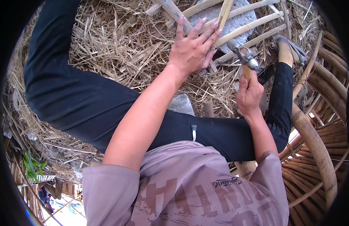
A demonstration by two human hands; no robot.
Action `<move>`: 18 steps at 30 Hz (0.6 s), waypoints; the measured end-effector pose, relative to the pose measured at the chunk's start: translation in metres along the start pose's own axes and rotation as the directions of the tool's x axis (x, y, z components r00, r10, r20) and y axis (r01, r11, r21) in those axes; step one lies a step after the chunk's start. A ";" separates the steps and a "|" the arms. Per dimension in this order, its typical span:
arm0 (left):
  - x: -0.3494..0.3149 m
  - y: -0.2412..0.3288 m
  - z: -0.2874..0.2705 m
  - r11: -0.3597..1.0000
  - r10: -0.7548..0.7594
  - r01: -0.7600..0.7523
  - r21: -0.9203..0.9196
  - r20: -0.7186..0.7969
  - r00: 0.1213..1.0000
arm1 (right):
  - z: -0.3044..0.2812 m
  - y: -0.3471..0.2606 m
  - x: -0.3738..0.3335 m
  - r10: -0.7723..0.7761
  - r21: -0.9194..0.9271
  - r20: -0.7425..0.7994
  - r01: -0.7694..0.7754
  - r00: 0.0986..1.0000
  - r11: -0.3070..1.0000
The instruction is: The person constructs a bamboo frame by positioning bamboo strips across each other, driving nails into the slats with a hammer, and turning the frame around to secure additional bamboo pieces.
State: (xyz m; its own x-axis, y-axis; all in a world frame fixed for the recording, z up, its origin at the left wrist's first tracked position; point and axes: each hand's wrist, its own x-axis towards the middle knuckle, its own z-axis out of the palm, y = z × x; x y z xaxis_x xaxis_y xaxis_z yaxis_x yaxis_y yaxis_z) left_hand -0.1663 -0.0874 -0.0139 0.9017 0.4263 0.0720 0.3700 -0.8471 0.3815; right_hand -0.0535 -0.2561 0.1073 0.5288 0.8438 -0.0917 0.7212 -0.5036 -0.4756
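My right hand (250, 94) is wrapped round the wooden handle of a ball-peen hammer (244, 55). The hammer's metal head hangs just beside the bamboo slats, close to their lower edge. My left hand (192, 49) lies with fingers spread over the near left end of a frame of split bamboo slats (253, 27). Its fingertips touch the slats, and what is under the palm is hidden. One narrow bamboo strip (225, 13) runs up and away from the fingertips, crossing the other slats. A grey stone block (240, 23) sits beneath the frame.
Dry straw and bamboo shavings (103, 41) cover the ground. Another grey stone (181, 104) lies by my thigh. My legs spread either side, one foot (291, 51) beyond the hammer. Curved bamboo pieces (314, 139) stand at the right. A green plant (33, 165) is at lower left.
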 end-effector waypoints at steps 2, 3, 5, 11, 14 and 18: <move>0.000 0.000 -0.001 1.000 0.004 -0.004 -0.013 0.003 1.000 | -0.005 0.000 -0.002 -0.015 -0.057 0.025 0.016 1.000 0.998; 0.000 0.001 -0.001 1.000 0.004 -0.004 -0.016 0.003 1.000 | -0.006 0.004 -0.004 -0.015 -0.060 0.026 0.016 1.000 0.998; 0.001 0.001 0.000 1.000 0.001 -0.001 -0.017 -0.008 1.000 | -0.001 0.013 -0.008 -0.079 -0.044 0.035 0.080 0.996 0.996; -0.004 0.003 0.001 0.999 -0.006 0.006 -0.042 -0.007 1.000 | 0.002 0.006 -0.007 0.007 -0.078 0.121 0.002 0.993 0.997; 0.002 0.000 0.001 1.000 0.002 -0.002 -0.004 -0.036 0.999 | 0.006 0.010 -0.001 -0.031 -0.183 0.149 0.058 0.988 0.981; 0.001 -0.003 0.002 0.999 -0.006 0.004 0.049 0.036 0.999 | 0.004 0.007 0.000 -0.004 -0.164 0.216 0.040 0.976 0.986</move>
State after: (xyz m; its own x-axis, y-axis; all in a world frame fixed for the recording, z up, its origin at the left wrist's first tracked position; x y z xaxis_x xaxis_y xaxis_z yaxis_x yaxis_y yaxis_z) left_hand -0.1664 -0.0851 -0.0166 0.9069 0.4197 0.0366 0.3843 -0.8599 0.3361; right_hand -0.0500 -0.2586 0.1003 0.4167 0.8659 -0.2768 0.8057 -0.4928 -0.3286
